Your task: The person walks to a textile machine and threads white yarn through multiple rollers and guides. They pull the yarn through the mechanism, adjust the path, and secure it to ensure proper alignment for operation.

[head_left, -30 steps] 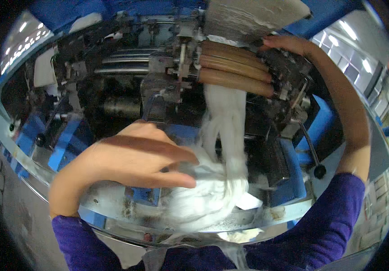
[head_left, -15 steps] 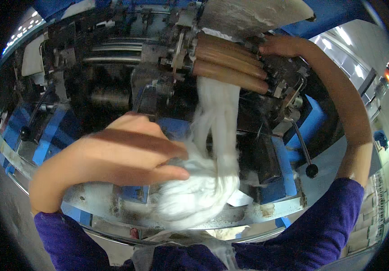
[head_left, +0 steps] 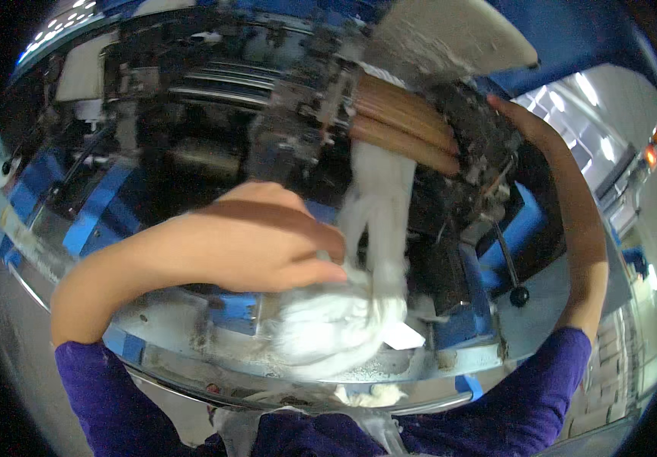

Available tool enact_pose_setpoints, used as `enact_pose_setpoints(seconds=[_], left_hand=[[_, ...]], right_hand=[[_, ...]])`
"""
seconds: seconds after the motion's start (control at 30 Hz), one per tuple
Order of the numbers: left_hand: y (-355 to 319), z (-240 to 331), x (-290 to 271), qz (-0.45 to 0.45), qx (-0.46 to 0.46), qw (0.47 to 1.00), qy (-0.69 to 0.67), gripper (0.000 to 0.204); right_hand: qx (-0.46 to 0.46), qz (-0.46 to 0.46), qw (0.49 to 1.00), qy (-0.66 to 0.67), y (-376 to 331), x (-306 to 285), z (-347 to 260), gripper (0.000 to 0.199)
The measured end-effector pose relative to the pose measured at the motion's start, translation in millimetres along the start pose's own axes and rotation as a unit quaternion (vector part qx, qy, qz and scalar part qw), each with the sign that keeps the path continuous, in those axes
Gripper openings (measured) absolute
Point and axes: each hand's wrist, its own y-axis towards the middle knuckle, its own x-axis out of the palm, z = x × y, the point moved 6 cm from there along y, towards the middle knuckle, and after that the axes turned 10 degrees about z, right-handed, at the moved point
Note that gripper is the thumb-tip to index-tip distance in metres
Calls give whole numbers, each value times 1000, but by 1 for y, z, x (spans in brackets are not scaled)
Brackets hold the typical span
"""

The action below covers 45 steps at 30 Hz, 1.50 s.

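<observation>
Gathering white fibre bundle (head_left: 336, 327) under our left hand (head_left: 267, 244), fingers flat, open; right hand (head_left: 523, 122) rests open on the machine (head_left: 191, 152) (keep clear of rollers (head_left: 401, 126)).

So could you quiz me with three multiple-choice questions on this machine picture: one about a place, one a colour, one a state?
1. Where is the left hand?
A. on the white fibre pile
B. on the black knob
C. in a pocket

2. What colour are the sleeves?
A. red
B. purple
C. yellow

3. How does the white fibre strand hang?
A. coiled on the floor
B. cut in pieces
C. running down from the brown rollers to the pile

Answers: 1 A, the fingers rest on the pile. 2 B, both cuffs show purple. 3 C, it runs unbroken from the rollers to the pile. The right hand is at the machine's upper right.
</observation>
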Motion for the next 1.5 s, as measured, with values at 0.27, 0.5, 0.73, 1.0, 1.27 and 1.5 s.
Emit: enact_pose_setpoints(seconds=[0.27, 0.5, 0.73, 1.0, 1.27, 1.5], left_hand=[[1, -4, 14, -34, 50, 989, 133, 36], [0, -6, 15, -31, 57, 993, 99, 39], [-1, -3, 11, -24, 24, 989, 143, 38], [-1, -2, 12, -15, -8, 984, 176, 39], [-13, 42, 42, 166, 140, 912, 348, 15], [-103, 94, 145, 194, 123, 963, 144, 37]], right_hand=[[-331, 70, 938, 71, 51, 65, -211, 67], [-287, -52, 956, 35, 103, 110, -216, 55], [-265, -24, 963, 44, 99, 104, -206, 47], [-341, 391, 854, 49, 32, 87, -194, 45], [-101, 329, 935, -80, -113, 164, -98, 69], [-101, 340, 933, -64, -118, 199, -84, 59]])
